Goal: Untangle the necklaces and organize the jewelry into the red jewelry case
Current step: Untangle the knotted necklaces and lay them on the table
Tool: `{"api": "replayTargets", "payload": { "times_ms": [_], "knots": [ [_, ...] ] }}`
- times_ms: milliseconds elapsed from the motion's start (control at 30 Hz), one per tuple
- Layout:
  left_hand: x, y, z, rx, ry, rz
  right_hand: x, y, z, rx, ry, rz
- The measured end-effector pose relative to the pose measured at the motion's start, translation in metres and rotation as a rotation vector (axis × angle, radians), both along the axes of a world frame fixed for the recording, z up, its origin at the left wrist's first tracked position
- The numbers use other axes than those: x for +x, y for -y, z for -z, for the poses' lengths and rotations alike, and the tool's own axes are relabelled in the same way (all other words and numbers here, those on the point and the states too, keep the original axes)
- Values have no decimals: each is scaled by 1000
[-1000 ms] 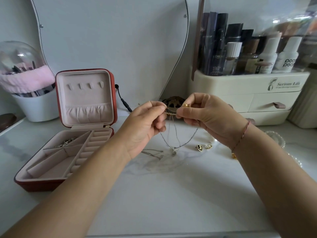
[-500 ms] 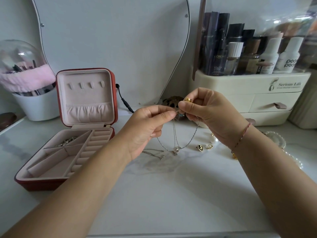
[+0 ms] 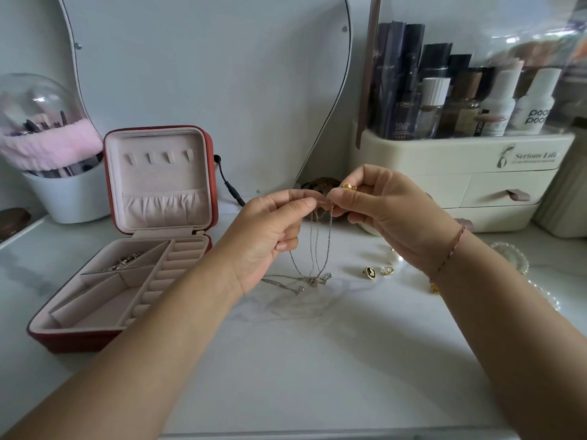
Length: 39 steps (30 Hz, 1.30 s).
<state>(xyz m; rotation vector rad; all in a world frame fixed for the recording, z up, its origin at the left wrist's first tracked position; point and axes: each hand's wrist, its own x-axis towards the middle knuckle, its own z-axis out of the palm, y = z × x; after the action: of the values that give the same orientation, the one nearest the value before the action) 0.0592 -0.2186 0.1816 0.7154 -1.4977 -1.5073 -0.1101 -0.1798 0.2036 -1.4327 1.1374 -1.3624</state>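
**Fine chains pinched at centre frame, tangle at risk**

Our left hand [image 3: 270, 230] and right hand [image 3: 387, 211] meet at centre frame. Thumb and forefinger of each pinch the silver necklaces [image 3: 320, 246], whose loops hang down to the tabletop. Pulling apart too hard could, we judge, tighten the tangle or snap a link. A slip would drop the chains beside the earrings [image 3: 370, 272]. The red jewelry case [image 3: 73, 339] lies open at left on the white marbled tabletop [image 3: 317, 360], with a mirror [image 3: 206, 74] and cosmetics organizer [image 3: 460, 160] behind.
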Motion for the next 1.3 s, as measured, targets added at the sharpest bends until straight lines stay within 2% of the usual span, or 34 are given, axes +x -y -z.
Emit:
{"api": "replayTargets", "payload": {
  "times_ms": [333,700,1033,1300],
  "knots": [
    [0,-1,2,-54,93,-45,-1,1,-1,1,65,13],
    [-2,-1,-2,30,-68,-25,2,1,3,28,-1,-75],
    [-3,-2,1,42,119,28,1,1,2,-32,88,-48],
    [-3,1,0,135,44,-14,6,1,6,-36,72,-107]
  ]
}}
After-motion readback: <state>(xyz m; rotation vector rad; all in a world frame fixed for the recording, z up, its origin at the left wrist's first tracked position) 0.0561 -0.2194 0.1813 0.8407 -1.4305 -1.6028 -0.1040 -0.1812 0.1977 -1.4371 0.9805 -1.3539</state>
